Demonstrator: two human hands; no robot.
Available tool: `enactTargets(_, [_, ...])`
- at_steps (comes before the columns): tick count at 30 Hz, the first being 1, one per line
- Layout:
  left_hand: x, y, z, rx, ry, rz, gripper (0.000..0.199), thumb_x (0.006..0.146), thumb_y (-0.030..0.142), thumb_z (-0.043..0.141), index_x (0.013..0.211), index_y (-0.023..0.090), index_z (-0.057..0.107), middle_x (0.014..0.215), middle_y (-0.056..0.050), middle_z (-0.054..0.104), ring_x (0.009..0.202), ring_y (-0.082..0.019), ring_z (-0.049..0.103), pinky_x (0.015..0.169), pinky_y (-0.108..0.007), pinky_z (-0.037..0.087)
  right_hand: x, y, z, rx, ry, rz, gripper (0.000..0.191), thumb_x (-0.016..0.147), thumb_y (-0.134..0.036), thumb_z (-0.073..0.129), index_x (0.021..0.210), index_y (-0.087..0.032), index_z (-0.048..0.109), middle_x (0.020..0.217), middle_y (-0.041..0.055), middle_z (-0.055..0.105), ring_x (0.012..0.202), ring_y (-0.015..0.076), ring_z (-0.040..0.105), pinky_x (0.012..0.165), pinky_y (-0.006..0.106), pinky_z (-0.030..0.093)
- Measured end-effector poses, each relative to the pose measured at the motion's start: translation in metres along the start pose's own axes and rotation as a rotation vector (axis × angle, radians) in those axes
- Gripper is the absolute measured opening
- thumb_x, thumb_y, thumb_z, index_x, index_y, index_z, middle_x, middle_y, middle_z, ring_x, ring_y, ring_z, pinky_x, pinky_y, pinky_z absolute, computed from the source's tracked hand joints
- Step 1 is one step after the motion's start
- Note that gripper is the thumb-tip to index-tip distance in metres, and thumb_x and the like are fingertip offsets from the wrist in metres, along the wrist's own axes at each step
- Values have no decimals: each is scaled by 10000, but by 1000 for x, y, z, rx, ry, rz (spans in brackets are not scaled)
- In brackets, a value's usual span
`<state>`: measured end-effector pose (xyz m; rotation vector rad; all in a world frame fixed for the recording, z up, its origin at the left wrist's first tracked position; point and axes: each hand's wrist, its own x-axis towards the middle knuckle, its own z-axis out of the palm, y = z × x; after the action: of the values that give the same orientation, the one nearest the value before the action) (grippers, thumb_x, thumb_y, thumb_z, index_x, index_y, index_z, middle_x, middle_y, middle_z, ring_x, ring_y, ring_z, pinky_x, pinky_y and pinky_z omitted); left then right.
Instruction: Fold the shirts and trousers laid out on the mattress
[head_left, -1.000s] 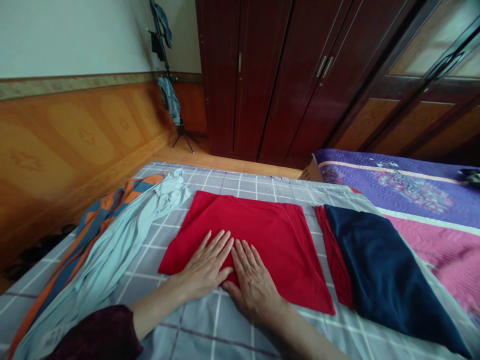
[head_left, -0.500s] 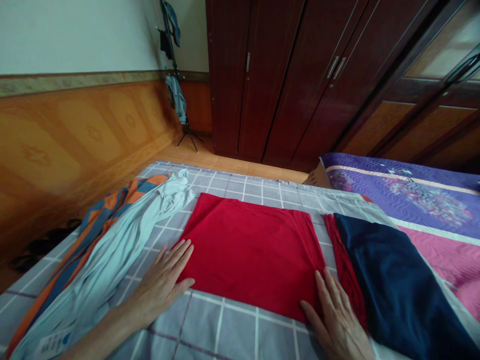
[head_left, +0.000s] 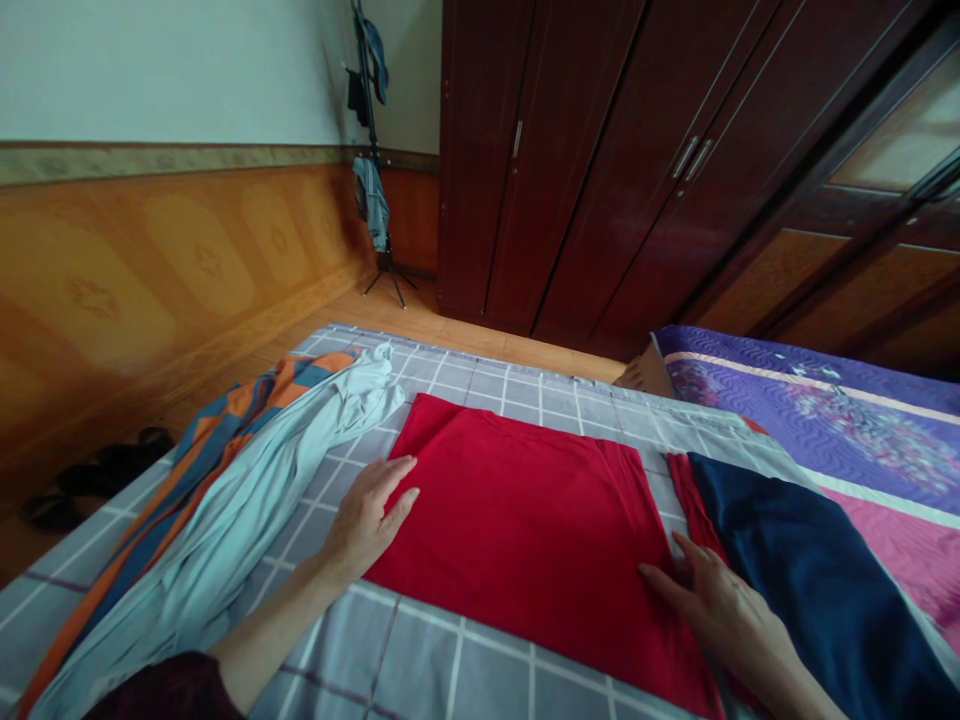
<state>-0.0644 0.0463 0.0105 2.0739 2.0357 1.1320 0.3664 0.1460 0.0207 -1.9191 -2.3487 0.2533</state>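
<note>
A red folded garment (head_left: pixel 517 530), perhaps a T-shirt, lies flat on the grey checked bedsheet (head_left: pixel 420 650). Over its left edge is my left hand (head_left: pixel 371 520), fingers extended and thumb apart, holding nothing. My right hand (head_left: pixel 724 605) is at the garment's right edge, thumb and forefinger spread over the red cloth; its other fingers are partly hidden. Whether either hand presses on the cloth is hard to tell. Just right of my right hand lies a folded dark blue garment (head_left: pixel 810 560) with a red part (head_left: pixel 694 500) along its left side.
On the left lie a pale blue garment (head_left: pixel 277 500) and an orange-and-blue one (head_left: pixel 217 450). Dark footwear (head_left: pixel 97 470) sits on the floor there. A coat stand (head_left: pixel 373 140) and a dark red wardrobe (head_left: pixel 555 170) stand beyond; a purple-and-pink bed cover (head_left: pixel 847 400) is at right.
Both hands have moved forward, away from me, along the garment's sides, and the fingers are less flat on the cloth. The whole view has shifted slightly.
</note>
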Motion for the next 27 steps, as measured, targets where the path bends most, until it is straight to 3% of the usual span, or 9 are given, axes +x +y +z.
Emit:
enactTargets(6, [2, -11, -9, -118, 66, -143, 289, 916, 297, 463, 1148, 181, 591, 1120, -76, 664, 1048, -195, 613, 936, -345, 478, 24, -14, -15, 173, -145, 144, 383, 678, -566, 582, 853, -232, 646, 702, 42, 679, 683, 257, 661, 597, 322, 470])
enactTargets(9, [3, -16, -9, -168, 58, -171, 276, 910, 297, 469, 1127, 189, 602, 1106, -66, 674, 1031, -188, 624, 911, -321, 488, 28, -19, -15, 264, -204, 179, 336, 653, -554, 593, 608, -222, 591, 562, 21, 625, 566, 206, 612, 511, 280, 414])
enactTargets(11, [4, -19, -9, -192, 57, -191, 266, 905, 297, 473, 1108, 192, 611, 1095, -62, 680, 1019, -188, 631, 902, -314, 490, 29, -22, -14, 375, -237, 208, 345, 631, -539, 616, 541, -214, 545, 512, 9, 597, 516, 181, 579, 476, 266, 392])
enactTargets(13, [5, -21, -9, -215, 56, -209, 260, 906, 295, 471, 1096, 192, 616, 1086, -60, 684, 1009, -185, 637, 895, -307, 492, 28, -27, -17, 548, -277, 285, 321, 599, -504, 672, 573, -206, 554, 520, 6, 610, 506, 177, 586, 460, 256, 403])
enactTargets(15, [7, -22, -9, -232, 53, -222, 262, 908, 292, 467, 1099, 192, 616, 1079, -59, 687, 1000, -182, 640, 889, -302, 492, 24, -35, -24, 780, -352, 398, 318, 595, -457, 723, 723, -196, 595, 603, 20, 666, 567, 201, 638, 502, 259, 461])
enactTargets(18, [7, -22, -11, -247, 56, -234, 266, 908, 296, 471, 1106, 189, 614, 1060, -60, 692, 978, -178, 646, 880, -296, 490, 18, -52, -38, 1094, -456, 596, 501, 594, -391, 783, 997, -196, 557, 753, 45, 718, 725, 259, 691, 642, 312, 543])
enactTargets(21, [7, -23, -14, -267, 53, -256, 274, 907, 313, 475, 1105, 185, 615, 1040, -60, 698, 971, -179, 648, 882, -295, 485, 13, -66, -46, 1261, -451, 709, 630, 546, -310, 822, 1080, -220, 500, 814, 48, 727, 793, 284, 693, 675, 340, 567])
enactTargets(24, [9, -26, -19, -304, 54, -320, 296, 903, 350, 478, 1098, 178, 618, 1019, -63, 705, 960, -188, 653, 872, -300, 489, 10, -76, -46, 1248, -385, 661, 506, 552, -281, 782, 998, -228, 548, 851, 56, 729, 792, 270, 696, 626, 303, 570])
enactTargets(27, [11, -29, -23, -376, 63, -418, 339, 896, 406, 479, 1095, 170, 619, 1003, -75, 710, 948, -206, 659, 847, -314, 503, 11, -82, -39, 1190, -357, 521, 316, 654, -350, 634, 927, -196, 592, 868, 93, 727, 782, 287, 697, 618, 343, 570])
